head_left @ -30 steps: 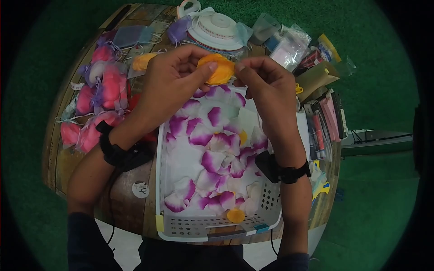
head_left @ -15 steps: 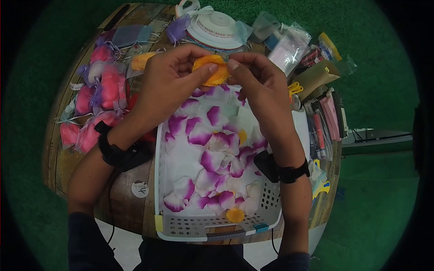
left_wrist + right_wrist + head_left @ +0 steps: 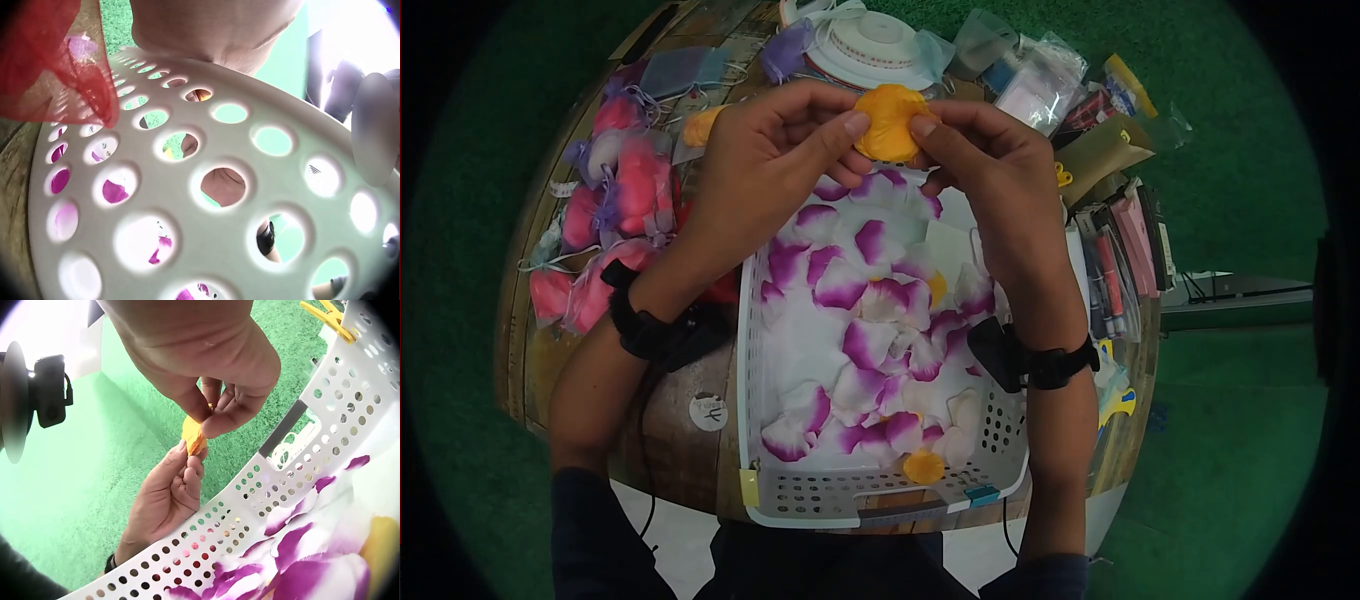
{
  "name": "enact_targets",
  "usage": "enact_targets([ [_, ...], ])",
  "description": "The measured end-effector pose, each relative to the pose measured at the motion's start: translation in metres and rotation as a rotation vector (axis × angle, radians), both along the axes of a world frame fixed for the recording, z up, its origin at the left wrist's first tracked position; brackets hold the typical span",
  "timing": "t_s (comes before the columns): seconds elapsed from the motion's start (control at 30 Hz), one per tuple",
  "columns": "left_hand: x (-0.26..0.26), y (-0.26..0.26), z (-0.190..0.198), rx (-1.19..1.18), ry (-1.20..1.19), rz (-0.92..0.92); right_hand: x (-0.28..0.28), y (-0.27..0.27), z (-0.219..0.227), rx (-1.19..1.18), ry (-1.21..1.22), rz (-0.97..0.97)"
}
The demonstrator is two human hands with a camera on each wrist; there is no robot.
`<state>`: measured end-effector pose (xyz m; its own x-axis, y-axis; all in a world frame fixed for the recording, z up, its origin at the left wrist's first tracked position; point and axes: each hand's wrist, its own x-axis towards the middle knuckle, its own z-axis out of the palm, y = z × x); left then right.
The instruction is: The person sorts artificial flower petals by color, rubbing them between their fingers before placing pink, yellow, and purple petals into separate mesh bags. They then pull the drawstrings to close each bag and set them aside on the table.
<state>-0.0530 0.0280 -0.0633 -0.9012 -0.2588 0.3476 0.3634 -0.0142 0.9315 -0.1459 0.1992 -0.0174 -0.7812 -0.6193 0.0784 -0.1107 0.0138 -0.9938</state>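
Both hands hold a round piece of yellow petals (image 3: 890, 125) above the far end of a white basket (image 3: 752, 400). My left hand (image 3: 765, 165) pinches its left edge between thumb and fingers, while my right hand (image 3: 1020, 190) pinches the right edge. Seen edge-on in the right wrist view, the yellow petals (image 3: 194, 434) look thin and layered. Loose white-and-purple petals (image 3: 865, 345) lie scattered in the basket, with a small yellow petal (image 3: 923, 467) near its front. In the left wrist view the basket's perforated wall (image 3: 187, 181) hides most of the work.
Mesh pouches with pink contents (image 3: 645, 185) crowd the table's left side. A roll of white ribbon (image 3: 880, 45) stands at the back. Clear plastic packets (image 3: 1040, 90) and pens (image 3: 1108, 280) line the right. A yellow clip (image 3: 330, 322) grips the basket rim.
The yellow petals have turned to show their broad face and risen slightly. My right hand has shifted its pinch onto their right edge.
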Motion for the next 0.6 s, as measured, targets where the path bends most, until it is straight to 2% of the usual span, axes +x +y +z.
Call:
enact_targets([
  [0.33, 0.002, 0.001, 0.008, -0.007, -0.048, 0.026, -0.002, 0.001, -0.005, 0.053, 0.108, 0.003],
  [0.43, -0.002, 0.003, 0.003, -0.020, 0.026, 0.043, 0.000, 0.000, -0.005, 0.037, 0.103, -0.008],
  [0.6, -0.002, -0.002, -0.004, -0.042, -0.017, 0.001, 0.005, -0.002, -0.002, 0.099, 0.156, 0.058],
])
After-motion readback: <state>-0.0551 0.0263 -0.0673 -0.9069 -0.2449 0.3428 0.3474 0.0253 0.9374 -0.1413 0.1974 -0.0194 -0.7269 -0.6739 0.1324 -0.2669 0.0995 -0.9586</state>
